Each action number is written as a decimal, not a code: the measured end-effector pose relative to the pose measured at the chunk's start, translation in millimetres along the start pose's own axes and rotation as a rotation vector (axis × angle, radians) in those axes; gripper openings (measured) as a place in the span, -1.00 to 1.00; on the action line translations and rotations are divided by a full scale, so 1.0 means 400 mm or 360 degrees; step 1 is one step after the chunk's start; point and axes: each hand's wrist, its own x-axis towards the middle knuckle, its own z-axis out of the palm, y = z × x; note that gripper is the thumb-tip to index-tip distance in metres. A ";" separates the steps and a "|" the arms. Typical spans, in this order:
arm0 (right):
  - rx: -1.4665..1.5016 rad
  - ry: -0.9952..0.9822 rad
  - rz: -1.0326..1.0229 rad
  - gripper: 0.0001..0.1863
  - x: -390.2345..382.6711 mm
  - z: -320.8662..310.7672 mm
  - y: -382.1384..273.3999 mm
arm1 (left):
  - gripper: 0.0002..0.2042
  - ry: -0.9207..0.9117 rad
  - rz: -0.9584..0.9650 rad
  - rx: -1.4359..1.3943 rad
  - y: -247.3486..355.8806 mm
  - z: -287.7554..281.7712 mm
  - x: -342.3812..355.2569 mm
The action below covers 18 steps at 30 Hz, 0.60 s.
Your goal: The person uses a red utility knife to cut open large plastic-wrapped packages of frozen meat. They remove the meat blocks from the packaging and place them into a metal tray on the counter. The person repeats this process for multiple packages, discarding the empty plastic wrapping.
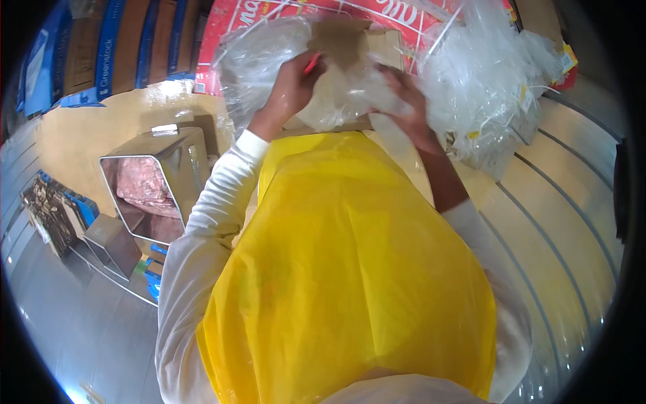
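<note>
My left hand (291, 89) is closed around a small red object (311, 63), too small to make out, over a sheet of clear plastic (249, 67). The plastic lies on a flattened-looking piece of brown cardboard (383, 44) on a red printed surface (269, 10). My right hand (404, 101) grips the crumpled plastic at its right, with fingers partly hidden by it. A yellow apron (343, 269) covers my front, just below the cardboard.
Blue and brown cartons (114, 47) stand upper left. A steel bin (194, 175) holding pink bagged material (145, 182) sits left, beside flattened cardboard (50, 215). A pile of loose clear bags (481, 81) lies upper right, above a slatted floor (558, 229).
</note>
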 end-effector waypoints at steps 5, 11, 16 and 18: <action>0.1591 0.0764 0.0978 -0.43 0.202 0.414 0.309 | -0.81 -0.0136 0.0471 -0.0026 0.345 -0.139 0.161; 0.1169 0.1305 0.0837 -0.69 0.196 -0.267 0.453 | -0.81 0.0918 0.0456 -0.0259 0.106 -0.490 0.058; 0.0637 0.1317 0.1033 -0.44 -0.161 -0.606 0.080 | -0.58 0.0845 -0.0759 0.0722 -0.617 -0.398 -0.265; 0.0718 0.1683 0.0868 -0.42 -0.096 -0.530 -0.127 | -0.50 0.0467 -0.0960 0.0665 -0.759 -0.275 -0.357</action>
